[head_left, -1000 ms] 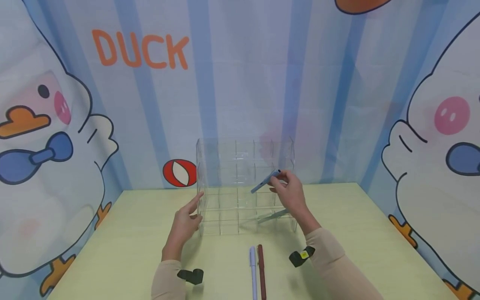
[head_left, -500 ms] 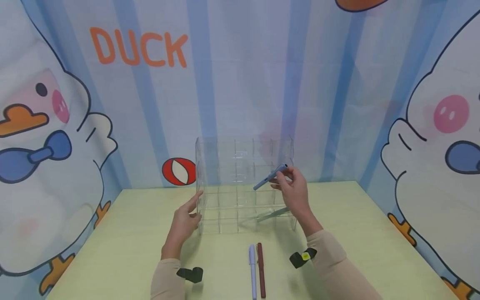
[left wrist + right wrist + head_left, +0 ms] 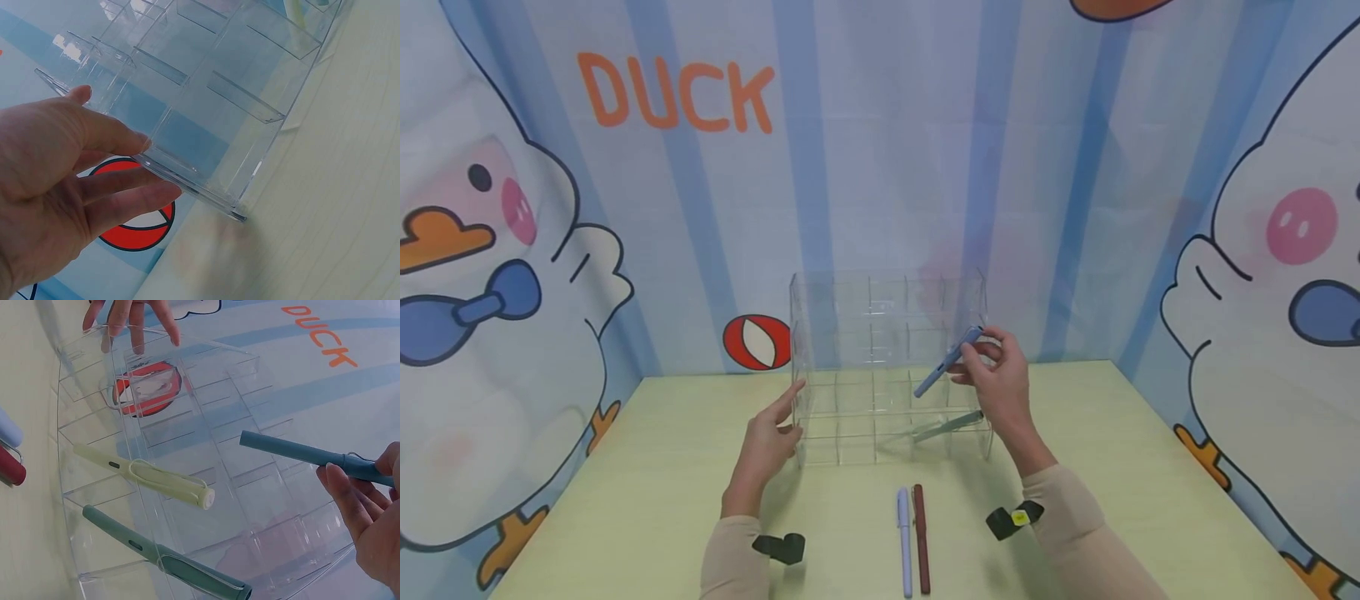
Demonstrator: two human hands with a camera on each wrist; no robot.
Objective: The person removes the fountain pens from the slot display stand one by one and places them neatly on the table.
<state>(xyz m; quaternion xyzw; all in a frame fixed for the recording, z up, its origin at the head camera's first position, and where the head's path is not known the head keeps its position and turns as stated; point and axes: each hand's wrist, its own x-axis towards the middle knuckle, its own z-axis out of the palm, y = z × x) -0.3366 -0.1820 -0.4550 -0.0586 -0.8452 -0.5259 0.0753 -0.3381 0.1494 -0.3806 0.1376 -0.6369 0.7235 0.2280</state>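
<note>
My right hand (image 3: 1003, 379) pinches a capped blue pen (image 3: 946, 364) near one end. The pen slants in front of the right part of a clear acrylic compartment rack (image 3: 874, 414), its lower end towards the left. My left hand (image 3: 767, 446) touches the rack's left side wall with extended fingers (image 3: 119, 134). Inside the rack's lower cells rest a dark green pen (image 3: 150, 550) and a pale yellow-green pen (image 3: 156, 478), both with wire clips. On the table before the rack lie a lavender pen (image 3: 904, 542) and a dark red pen (image 3: 922, 542), side by side.
The pale yellow table (image 3: 662, 500) ends at a striped curtain (image 3: 887, 167) with duck prints just behind the rack. A black wrist camera (image 3: 778, 547) juts from the left cuff, another camera (image 3: 1015, 519) from the right.
My right hand has moved rightward with the blue pen, which now slants more steeply. The left hand keeps its place on the rack; the other pens lie as before.
</note>
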